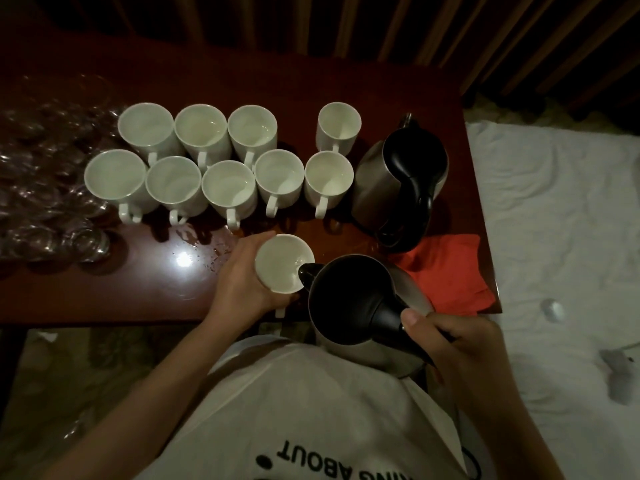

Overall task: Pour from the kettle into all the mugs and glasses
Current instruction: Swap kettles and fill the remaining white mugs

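Dim room: dark wooden table (glossy), white bedding alongside.

The glasses left of the mugs were blurred, dim and cut off by the frame's left edge, so their number and contents could not be read. The held mug, nearer than the mugs, had its body hidden by the left hand; its handle showed only partly. The shirt lettering ran past the bottom edge.

dark wooden table, nine white mugs, clear glasses, second kettle, red cloth
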Available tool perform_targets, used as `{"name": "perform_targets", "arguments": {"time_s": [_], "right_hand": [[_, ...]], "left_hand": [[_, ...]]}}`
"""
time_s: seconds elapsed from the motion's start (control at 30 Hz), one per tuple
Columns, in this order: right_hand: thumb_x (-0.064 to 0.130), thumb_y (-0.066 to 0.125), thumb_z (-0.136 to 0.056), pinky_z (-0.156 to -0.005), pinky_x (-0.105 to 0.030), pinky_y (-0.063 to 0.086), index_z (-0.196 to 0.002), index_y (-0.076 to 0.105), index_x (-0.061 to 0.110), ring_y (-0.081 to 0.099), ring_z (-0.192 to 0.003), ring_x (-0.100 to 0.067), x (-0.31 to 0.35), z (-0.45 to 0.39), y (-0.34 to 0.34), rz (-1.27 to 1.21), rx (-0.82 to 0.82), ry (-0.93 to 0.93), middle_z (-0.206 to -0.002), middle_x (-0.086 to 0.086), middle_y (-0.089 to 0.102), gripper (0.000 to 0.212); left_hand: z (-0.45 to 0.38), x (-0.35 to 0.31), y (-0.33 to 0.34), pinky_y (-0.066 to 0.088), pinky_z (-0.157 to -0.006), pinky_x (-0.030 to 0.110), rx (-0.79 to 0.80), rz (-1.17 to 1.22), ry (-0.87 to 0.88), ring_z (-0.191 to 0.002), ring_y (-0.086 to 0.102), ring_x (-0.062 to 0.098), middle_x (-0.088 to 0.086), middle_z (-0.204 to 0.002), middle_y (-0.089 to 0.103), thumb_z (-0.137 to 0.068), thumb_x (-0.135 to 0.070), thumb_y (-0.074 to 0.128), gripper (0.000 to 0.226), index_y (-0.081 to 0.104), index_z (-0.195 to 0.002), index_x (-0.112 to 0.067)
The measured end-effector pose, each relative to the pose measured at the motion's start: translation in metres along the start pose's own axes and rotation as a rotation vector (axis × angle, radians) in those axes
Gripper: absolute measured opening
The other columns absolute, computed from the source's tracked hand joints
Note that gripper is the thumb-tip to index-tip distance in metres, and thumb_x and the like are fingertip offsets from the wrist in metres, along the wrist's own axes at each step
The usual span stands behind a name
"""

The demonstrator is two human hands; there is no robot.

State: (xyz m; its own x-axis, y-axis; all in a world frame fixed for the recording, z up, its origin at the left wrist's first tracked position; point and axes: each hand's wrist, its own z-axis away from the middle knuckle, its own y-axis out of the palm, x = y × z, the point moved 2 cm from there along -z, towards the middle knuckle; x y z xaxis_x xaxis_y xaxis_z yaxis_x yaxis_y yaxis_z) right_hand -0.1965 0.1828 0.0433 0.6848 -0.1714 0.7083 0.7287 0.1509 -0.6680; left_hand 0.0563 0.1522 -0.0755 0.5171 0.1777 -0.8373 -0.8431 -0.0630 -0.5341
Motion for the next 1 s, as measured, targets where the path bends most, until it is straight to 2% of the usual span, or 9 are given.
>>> {"name": "perform_targets", "arguments": {"time_s": [0.1, 0.2, 0.27, 0.4, 0.5, 0.6, 0.7, 0.87, 1.0], "right_hand": [[0.058, 0.049, -0.068, -0.040, -0.031, 0.022, -0.043, 0.040, 0.015, 0.027, -0.034, -0.006, 0.001, -0.002, 0.000, 0.019, 0.002, -0.008, -0.034, 0.004, 0.028, 0.051], [0.057, 0.049, -0.068, -0.040, -0.027, 0.022, -0.043, 0.041, 0.015, 0.028, -0.033, -0.006, 0.002, -0.004, 0.001, 0.004, 0.002, -0.016, -0.033, 0.005, 0.030, 0.050], [0.057, 0.050, -0.068, -0.041, -0.025, 0.022, -0.041, 0.039, 0.018, 0.027, -0.034, -0.006, 0.003, -0.005, 0.000, -0.014, 0.002, -0.015, -0.033, 0.005, 0.029, 0.049], [0.058, 0.049, -0.068, -0.041, -0.026, 0.023, -0.043, 0.042, 0.018, 0.029, -0.034, -0.006, 0.003, -0.006, 0.001, -0.005, 0.014, -0.024, -0.035, 0.004, 0.031, 0.048], [0.059, 0.049, -0.067, -0.041, -0.028, 0.024, -0.047, 0.044, 0.012, 0.030, -0.034, -0.007, 0.004, -0.008, 0.002, 0.002, 0.016, -0.022, -0.034, 0.003, 0.031, 0.051], [0.059, 0.048, -0.067, -0.041, -0.030, 0.025, -0.052, 0.047, 0.009, 0.031, -0.033, -0.008, 0.004, -0.009, 0.002, 0.018, 0.016, -0.032, -0.034, 0.003, 0.033, 0.052], [0.058, 0.049, -0.068, -0.041, -0.031, 0.025, -0.052, 0.045, 0.008, 0.030, -0.033, -0.007, 0.004, -0.010, 0.002, 0.029, 0.012, -0.041, -0.034, 0.003, 0.032, 0.053], [0.058, 0.048, -0.069, -0.041, -0.029, 0.024, -0.051, 0.045, 0.009, 0.030, -0.033, -0.008, 0.004, -0.012, 0.002, 0.054, 0.005, -0.045, -0.034, 0.004, 0.032, 0.052], [0.059, 0.047, -0.069, -0.041, -0.030, 0.026, -0.050, 0.046, 0.011, 0.031, -0.033, -0.008, 0.004, -0.013, 0.002, 0.070, 0.014, -0.045, -0.034, 0.004, 0.034, 0.052]], "left_hand": [[-0.002, 0.001, 0.001, 0.039, -0.088, 0.021, -0.001, -0.006, -0.001, -0.109, 0.045, 0.000, -0.005, -0.126, 0.054, -0.046, -0.017, 0.096, 0.092, 0.053, -0.128, -0.024], [-0.004, 0.002, 0.002, 0.033, -0.082, 0.002, 0.004, -0.010, 0.008, -0.106, 0.044, -0.003, -0.006, -0.125, 0.054, -0.045, -0.017, 0.096, 0.092, 0.054, -0.127, -0.022], [-0.005, 0.002, 0.001, 0.031, -0.081, -0.003, 0.009, -0.001, 0.007, -0.105, 0.044, -0.005, -0.007, -0.124, 0.053, -0.045, -0.017, 0.097, 0.092, 0.054, -0.127, -0.022], [-0.006, 0.002, 0.000, 0.033, -0.082, 0.001, 0.013, 0.014, 0.001, -0.107, 0.046, -0.002, -0.007, -0.125, 0.054, -0.046, -0.018, 0.097, 0.091, 0.053, -0.126, -0.026], [-0.007, 0.002, 0.000, 0.033, -0.080, -0.002, 0.014, 0.011, 0.006, -0.104, 0.044, -0.006, -0.010, -0.123, 0.053, -0.047, -0.018, 0.096, 0.090, 0.050, -0.122, -0.033], [-0.007, 0.004, 0.001, 0.030, -0.079, -0.005, 0.013, -0.003, 0.006, -0.101, 0.042, -0.009, -0.009, -0.121, 0.052, -0.047, -0.016, 0.096, 0.090, 0.053, -0.125, -0.024], [-0.006, 0.007, 0.001, 0.031, -0.080, -0.004, 0.005, -0.012, 0.005, -0.102, 0.043, -0.009, -0.010, -0.122, 0.053, -0.046, -0.016, 0.096, 0.091, 0.054, -0.126, -0.022], [-0.006, 0.007, 0.001, 0.038, -0.084, 0.015, 0.011, -0.008, -0.003, -0.104, 0.044, -0.005, -0.007, -0.125, 0.054, -0.046, -0.016, 0.096, 0.092, 0.053, -0.127, -0.022], [-0.007, 0.010, 0.002, 0.033, -0.080, -0.001, 0.022, -0.015, 0.005, -0.104, 0.045, -0.004, -0.005, -0.124, 0.055, -0.046, -0.017, 0.096, 0.091, 0.053, -0.127, -0.021]]}}
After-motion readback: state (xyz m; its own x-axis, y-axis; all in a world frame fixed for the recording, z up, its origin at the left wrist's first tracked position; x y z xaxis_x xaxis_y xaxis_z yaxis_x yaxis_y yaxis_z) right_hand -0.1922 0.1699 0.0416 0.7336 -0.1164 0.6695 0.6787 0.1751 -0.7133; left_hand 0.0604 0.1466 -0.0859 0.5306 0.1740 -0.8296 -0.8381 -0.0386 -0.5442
